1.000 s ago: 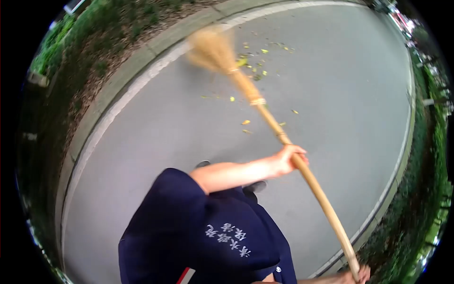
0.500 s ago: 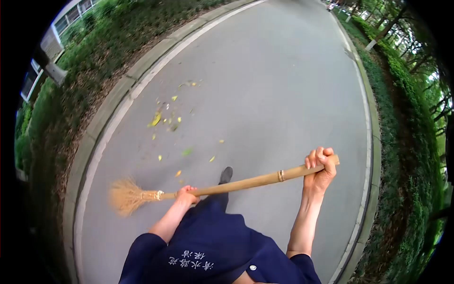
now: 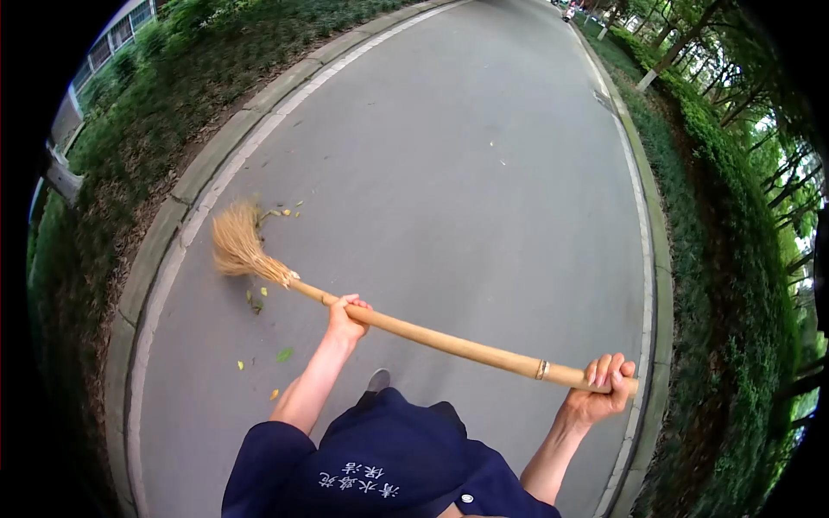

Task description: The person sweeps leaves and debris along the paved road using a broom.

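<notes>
Across my body lies a broom [image 3: 449,344] with a thick bamboo handle and a fan of straw bristles [image 3: 237,242]. My left hand [image 3: 348,318] is closed around the handle not far from the bristles. Near the handle's far right end, my right hand [image 3: 611,384] wraps it with curled fingers. The bristles are at the left side of the road, close to some yellow and green leaves [image 3: 283,212]. A green leaf [image 3: 285,355] and an orange one [image 3: 275,394] lie nearer my feet.
Grey road [image 3: 484,216] stretches ahead. A stone kerb [image 3: 164,220] borders it on the left, with low plants behind, and another kerb [image 3: 658,328] runs along the right beside a hedge. My shoe [image 3: 379,380] shows below the handle. A vehicle is partly visible far ahead.
The bristle end has swung forward, while my right hand has come down and nearer my body. My left hand has moved forward. The scattered leaves now appear nearer the left kerb and my feet.
</notes>
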A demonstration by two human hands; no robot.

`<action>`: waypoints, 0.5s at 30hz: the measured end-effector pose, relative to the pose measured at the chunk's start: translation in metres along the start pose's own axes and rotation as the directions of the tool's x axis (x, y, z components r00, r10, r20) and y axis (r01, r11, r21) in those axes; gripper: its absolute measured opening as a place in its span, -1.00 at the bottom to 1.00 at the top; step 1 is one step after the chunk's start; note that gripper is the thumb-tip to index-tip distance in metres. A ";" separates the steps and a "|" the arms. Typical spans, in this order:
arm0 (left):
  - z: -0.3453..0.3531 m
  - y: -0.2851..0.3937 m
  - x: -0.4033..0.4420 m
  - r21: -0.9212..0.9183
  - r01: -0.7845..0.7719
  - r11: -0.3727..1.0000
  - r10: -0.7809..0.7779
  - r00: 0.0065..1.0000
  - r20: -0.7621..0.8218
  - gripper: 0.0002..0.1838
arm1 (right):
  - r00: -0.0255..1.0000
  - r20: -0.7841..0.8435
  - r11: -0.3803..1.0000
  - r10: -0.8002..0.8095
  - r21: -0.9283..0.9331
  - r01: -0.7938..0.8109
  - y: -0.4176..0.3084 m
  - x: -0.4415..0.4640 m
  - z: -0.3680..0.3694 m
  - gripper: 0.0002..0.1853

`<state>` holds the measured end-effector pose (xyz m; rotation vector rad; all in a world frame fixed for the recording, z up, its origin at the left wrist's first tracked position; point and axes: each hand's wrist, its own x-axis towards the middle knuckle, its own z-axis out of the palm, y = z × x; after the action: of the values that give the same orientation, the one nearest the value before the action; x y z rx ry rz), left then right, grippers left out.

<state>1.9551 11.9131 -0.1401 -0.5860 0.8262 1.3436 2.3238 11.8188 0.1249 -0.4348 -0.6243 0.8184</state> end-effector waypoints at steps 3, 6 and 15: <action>0.076 -0.029 0.018 0.011 -0.092 0.996 0.089 0.985 0.150 -0.85 | 0.998 -0.065 1.000 -0.006 0.027 0.008 0.027 0.103 -0.042 -0.86; 0.107 -0.071 0.046 -0.040 -0.166 0.985 0.171 0.941 0.292 -0.85 | 0.986 0.016 0.982 0.168 0.082 -0.169 0.056 0.213 -0.092 -0.85; 0.108 -0.278 0.045 -0.618 -0.125 0.776 -0.074 0.955 -0.287 -0.84 | 0.578 0.423 0.646 0.698 -0.022 -0.763 0.207 0.481 -0.131 -0.89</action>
<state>2.2486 11.9813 -0.1364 -1.3425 0.5994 1.5838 2.5515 12.3054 0.0725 -0.3733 -0.7483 1.7991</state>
